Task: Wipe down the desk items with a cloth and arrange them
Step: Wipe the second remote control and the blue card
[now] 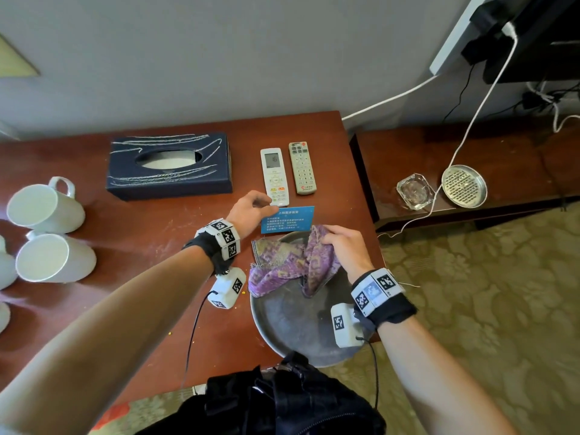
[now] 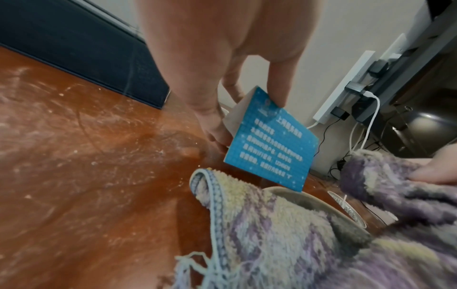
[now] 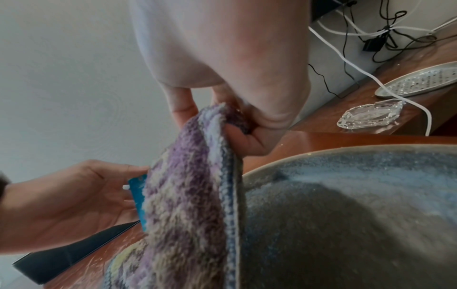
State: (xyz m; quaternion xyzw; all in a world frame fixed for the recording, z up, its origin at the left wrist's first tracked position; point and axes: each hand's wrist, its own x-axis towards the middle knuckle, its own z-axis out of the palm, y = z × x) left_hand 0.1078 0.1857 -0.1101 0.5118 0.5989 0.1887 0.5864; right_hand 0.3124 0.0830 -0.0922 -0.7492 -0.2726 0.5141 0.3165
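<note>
My left hand (image 1: 251,208) pinches the left edge of a blue printed card (image 1: 287,219), tilted just above the brown desk (image 1: 150,246); the left wrist view shows thumb and fingers on the card (image 2: 269,144). My right hand (image 1: 342,243) grips a purple-and-cream cloth (image 1: 288,262), bunched in its fingers and draped over the rim of a grey round tray (image 1: 292,321). In the right wrist view the cloth (image 3: 188,185) hangs from the fingers beside the tray (image 3: 346,205).
Two remotes (image 1: 274,175) (image 1: 302,167) lie behind the card, a dark tissue box (image 1: 169,166) to their left. White mugs (image 1: 47,208) lie on their sides at far left. A glass ashtray (image 1: 415,191) and metal dish (image 1: 464,185) sit on the lower shelf, with cables.
</note>
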